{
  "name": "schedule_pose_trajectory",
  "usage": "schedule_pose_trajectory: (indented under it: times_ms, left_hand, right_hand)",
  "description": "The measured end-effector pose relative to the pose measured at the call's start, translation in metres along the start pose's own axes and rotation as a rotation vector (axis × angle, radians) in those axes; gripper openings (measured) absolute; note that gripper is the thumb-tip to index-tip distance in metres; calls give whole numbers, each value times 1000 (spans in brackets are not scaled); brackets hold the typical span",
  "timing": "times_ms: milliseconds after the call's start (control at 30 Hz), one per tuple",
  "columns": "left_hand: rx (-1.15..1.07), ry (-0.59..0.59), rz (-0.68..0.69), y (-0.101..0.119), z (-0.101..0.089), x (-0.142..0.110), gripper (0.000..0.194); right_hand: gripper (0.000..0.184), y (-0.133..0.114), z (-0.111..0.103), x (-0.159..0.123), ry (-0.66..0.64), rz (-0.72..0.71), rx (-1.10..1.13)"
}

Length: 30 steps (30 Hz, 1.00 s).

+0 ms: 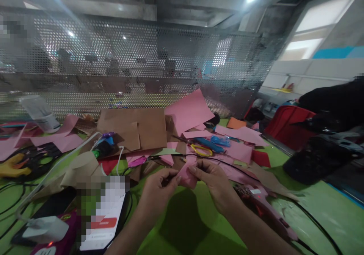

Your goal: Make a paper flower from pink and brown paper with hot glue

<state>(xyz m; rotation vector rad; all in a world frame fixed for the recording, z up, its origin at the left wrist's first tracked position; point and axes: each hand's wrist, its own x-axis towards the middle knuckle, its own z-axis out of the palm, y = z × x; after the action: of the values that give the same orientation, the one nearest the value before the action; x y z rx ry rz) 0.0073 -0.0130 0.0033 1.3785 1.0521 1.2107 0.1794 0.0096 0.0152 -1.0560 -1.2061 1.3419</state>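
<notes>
A small piece of pink paper (188,177) is held up between both hands over the green table. My left hand (162,186) pinches its left edge between thumb and fingers. On the other side, my right hand (212,181) grips the upper right edge, the thumb lying along the paper. The piece looks bent or folded, but its exact form is hard to make out. Just behind it lie yellow-handled scissors (201,150) among pink and brown scraps. To the right of my right hand rests a pink glue gun (269,205).
A phone (105,224) and a white charger plug (47,228) lie at left with cables. Brown cardboard (132,128) and a large pink sheet (189,112) lean near a perforated metal screen (142,57). A yellow tape dispenser (14,166) sits far left; a red chair (290,124) stands right.
</notes>
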Motion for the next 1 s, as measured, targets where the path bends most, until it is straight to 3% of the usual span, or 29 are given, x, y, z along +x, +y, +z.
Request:
schedule_pose_trajectory:
  times_ms: [400, 633, 1000]
  left_hand:
    - [11, 74, 4, -2, 0, 2, 17]
    - [73, 220, 34, -4, -5, 3, 19]
    - [152, 193, 82, -4, -1, 1, 19]
  right_hand:
    - [36, 1, 3, -2, 38, 34, -9]
    - [42, -8, 5, -5, -21, -25, -130]
    - [35, -2, 3, -2, -9, -26, -106]
